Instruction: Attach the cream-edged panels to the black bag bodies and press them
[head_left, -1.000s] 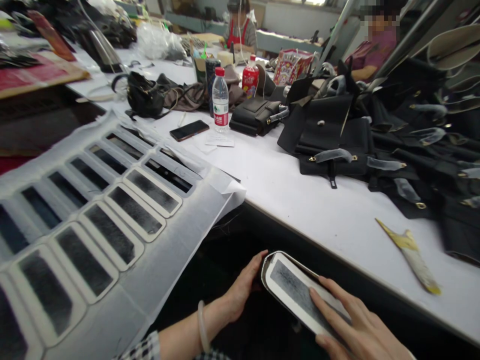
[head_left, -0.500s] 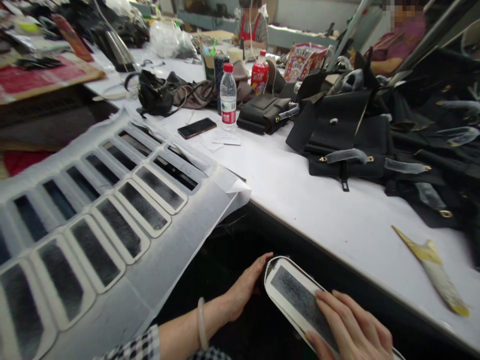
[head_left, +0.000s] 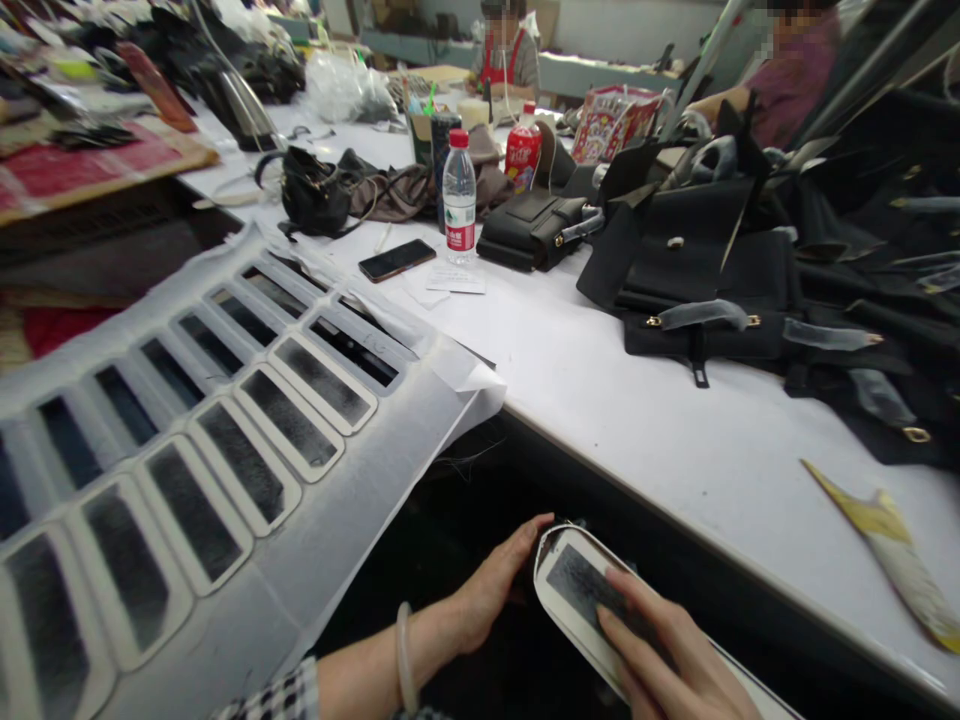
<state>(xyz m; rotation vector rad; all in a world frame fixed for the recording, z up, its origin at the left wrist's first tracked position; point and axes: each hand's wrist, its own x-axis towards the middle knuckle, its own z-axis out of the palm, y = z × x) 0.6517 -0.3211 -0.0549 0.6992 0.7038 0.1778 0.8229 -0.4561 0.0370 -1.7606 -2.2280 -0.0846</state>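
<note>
A long piece with a rounded end, probably part of a bag, has a white-edged panel (head_left: 564,602) with a dark rectangle in its middle. It lies tilted over the dark gap at the table's edge. My left hand (head_left: 499,592) holds its rounded far end, thumb side up, with the other fingers mostly hidden behind it. My right hand (head_left: 664,640) lies over the panel, fingers stretched out and touching the dark rectangle. The near end of the piece runs under and past this hand.
At left, a pale sheet (head_left: 360,470) carries rows of similar dark-centred panels. Black bags (head_left: 697,250) with wrapped handles pile up on the right. A yellow-and-white tool (head_left: 885,545), a phone (head_left: 397,260) and a water bottle (head_left: 459,200) rest on the white table (head_left: 555,370). Two people sit beyond.
My right hand's fingers have slid up the dark rectangle toward the rounded end. My left hand stays at that end. The whole view has shifted slightly.
</note>
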